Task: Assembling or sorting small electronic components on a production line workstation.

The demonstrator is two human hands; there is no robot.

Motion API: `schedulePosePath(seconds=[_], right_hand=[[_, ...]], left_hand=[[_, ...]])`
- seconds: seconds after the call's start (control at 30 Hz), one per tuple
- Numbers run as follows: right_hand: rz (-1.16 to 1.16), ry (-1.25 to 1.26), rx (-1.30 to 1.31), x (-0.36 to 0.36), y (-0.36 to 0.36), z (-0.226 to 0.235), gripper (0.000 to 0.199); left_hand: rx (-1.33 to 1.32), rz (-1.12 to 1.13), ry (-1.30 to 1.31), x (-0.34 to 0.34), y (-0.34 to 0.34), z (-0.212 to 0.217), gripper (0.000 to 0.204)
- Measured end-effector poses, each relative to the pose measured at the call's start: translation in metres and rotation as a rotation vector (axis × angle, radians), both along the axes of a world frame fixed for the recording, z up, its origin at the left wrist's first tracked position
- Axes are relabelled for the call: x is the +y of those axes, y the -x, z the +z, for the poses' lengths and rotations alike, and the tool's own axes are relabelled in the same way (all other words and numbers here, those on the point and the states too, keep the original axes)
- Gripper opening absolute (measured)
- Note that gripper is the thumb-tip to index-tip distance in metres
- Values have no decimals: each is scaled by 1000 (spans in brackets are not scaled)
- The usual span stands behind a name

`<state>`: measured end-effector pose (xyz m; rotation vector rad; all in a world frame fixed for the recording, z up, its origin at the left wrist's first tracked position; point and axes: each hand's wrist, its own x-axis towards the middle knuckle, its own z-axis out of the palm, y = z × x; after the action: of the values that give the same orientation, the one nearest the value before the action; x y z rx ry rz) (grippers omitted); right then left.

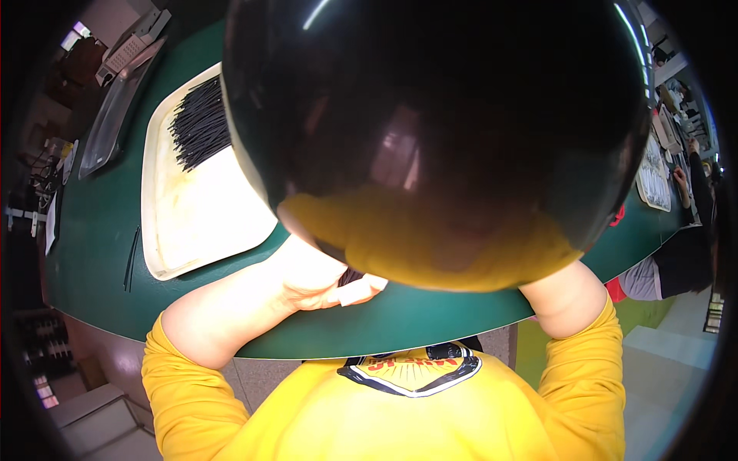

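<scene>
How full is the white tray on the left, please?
Partly full: thin black strips lie toward its far end, while the near part of the white tray is bare; the black dome hides some.

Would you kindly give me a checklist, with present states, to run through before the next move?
1. Clear view of both hands: not ok; the black dome covers much of the work area.
2. Left hand grip: cannot tell; it is partly covered, and a dark thing shows by its fingers.
3. Right hand position: cannot tell; it is hidden, with only the right forearm showing.
4. Black strands in the tray: ok; a bunch lies toward the far side.
5. No strands outside the tray: not ok; loose strands lie on the table to its left.
</scene>
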<state>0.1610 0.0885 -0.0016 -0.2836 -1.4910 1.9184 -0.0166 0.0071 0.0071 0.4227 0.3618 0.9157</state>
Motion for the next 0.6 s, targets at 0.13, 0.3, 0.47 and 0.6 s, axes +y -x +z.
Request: schedulePosePath(seconds=[0.13,0.3,0.47,0.6], right_hand=[[-131,-114,-30,-3,0,10,35],[-12,13,103,1,-17,-7,24],[-56,168,44,-2,-13,-7,6],[6,107,19,3,-10,2,11]], left_hand=[[1,83,-82,-1,3,-1,10],[116,141,-174,-3,5,-1,10],[179,79,-173,-4,3,-1,10],[264,85,-201,-7,5,-2,9]])
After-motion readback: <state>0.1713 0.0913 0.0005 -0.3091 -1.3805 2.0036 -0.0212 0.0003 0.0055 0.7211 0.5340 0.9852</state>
